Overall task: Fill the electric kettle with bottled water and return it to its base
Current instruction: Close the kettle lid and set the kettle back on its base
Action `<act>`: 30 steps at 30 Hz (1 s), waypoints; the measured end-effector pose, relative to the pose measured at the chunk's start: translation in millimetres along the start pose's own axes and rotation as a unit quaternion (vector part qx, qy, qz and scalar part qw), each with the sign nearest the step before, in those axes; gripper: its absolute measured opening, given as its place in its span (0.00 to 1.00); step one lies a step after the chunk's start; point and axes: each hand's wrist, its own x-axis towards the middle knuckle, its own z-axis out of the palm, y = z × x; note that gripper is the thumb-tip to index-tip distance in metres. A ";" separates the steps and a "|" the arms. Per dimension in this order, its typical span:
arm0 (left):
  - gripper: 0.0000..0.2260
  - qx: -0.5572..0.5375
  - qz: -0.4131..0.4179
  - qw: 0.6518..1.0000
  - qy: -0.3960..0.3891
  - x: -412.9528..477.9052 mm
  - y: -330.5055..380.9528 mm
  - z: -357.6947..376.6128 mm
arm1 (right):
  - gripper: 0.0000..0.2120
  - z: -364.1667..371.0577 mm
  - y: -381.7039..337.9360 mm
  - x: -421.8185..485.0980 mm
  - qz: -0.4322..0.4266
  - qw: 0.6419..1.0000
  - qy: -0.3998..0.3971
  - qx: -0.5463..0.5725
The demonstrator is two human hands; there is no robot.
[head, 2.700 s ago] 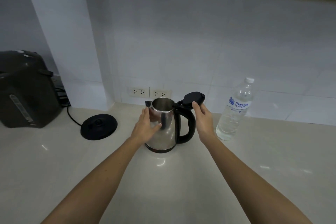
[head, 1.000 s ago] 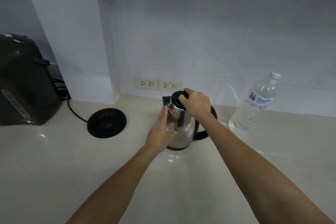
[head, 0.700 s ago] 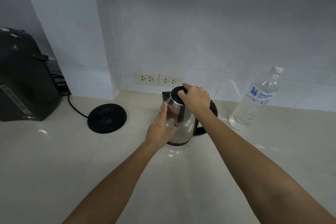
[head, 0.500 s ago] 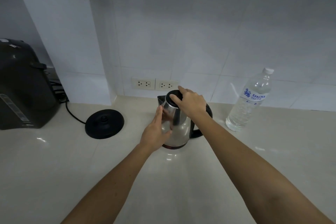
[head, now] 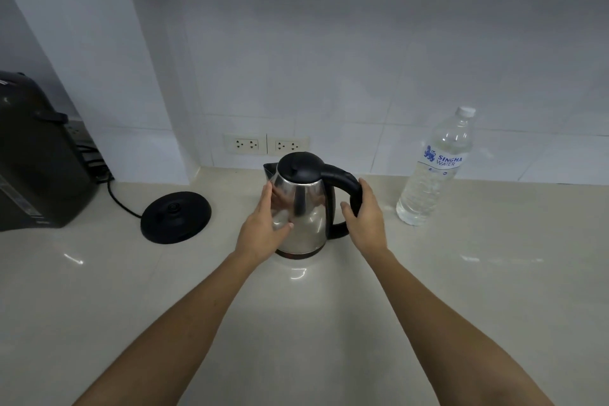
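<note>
Kettle (head: 301, 208) is standing lidded on the bench (head: 313, 323), off its base (head: 175, 217). Left hand (head: 265, 229) is lying flat against it; right hand (head: 364, 216) is curling round the handle. Next: lifting onto base.

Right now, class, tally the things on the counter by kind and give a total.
Kettle: 1
Base: 1
Bottle: 1
Dark appliance: 1
Total: 4
</note>
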 end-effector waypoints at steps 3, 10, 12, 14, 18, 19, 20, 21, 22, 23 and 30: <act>0.44 -0.005 -0.003 1.000 0.010 -1.7 2.3 0.7 | 0.19 1.2 2.2 2.7 0.042 0.998 0.016 0.041; 0.45 -0.052 -0.041 0.997 0.028 -5.4 11.9 5.4 | 0.12 -3.3 5.5 8.6 0.053 0.998 -0.001 0.044; 0.45 -0.069 -0.051 0.996 0.038 -6.5 16.2 6.7 | 0.11 -4.8 5.3 10.2 0.052 0.998 -0.008 0.044; 0.45 -0.079 -0.056 0.994 0.053 -5.4 20.2 7.5 | 0.12 -5.1 4.2 11.0 0.053 0.997 -0.012 0.049; 0.42 -0.080 -0.044 0.993 0.076 -3.7 24.6 3.1 | 0.13 -4.6 -1.3 9.9 0.046 0.997 -0.010 0.063; 0.41 -0.081 -0.040 0.993 0.078 -4.6 25.7 0.7 | 0.13 -5.0 -4.0 9.2 0.043 0.997 -0.008 0.064; 0.40 -0.084 -0.035 0.993 0.081 -5.0 26.9 -2.4 | 0.13 -5.5 -8.2 9.0 0.040 0.997 -0.004 0.066; 0.38 -0.087 -0.031 0.992 0.084 -4.7 28.1 -6.6 | 0.12 -5.6 -13.0 10.1 0.037 0.997 0.001 0.070; 0.36 -0.090 -0.027 0.992 0.087 -3.5 28.5 -10.6 | 0.12 -5.6 -18.1 11.7 0.033 0.997 0.004 0.073; 0.34 -0.092 -0.021 0.991 0.091 -1.5 27.8 -17.3 | 0.12 -4.4 -25.8 14.0 0.027 0.997 0.006 0.074; 0.25 -0.087 0.018 0.988 0.128 13.2 -0.6 -83.8 | 0.12 32.4 -90.4 20.0 0.008 0.996 0.018 0.088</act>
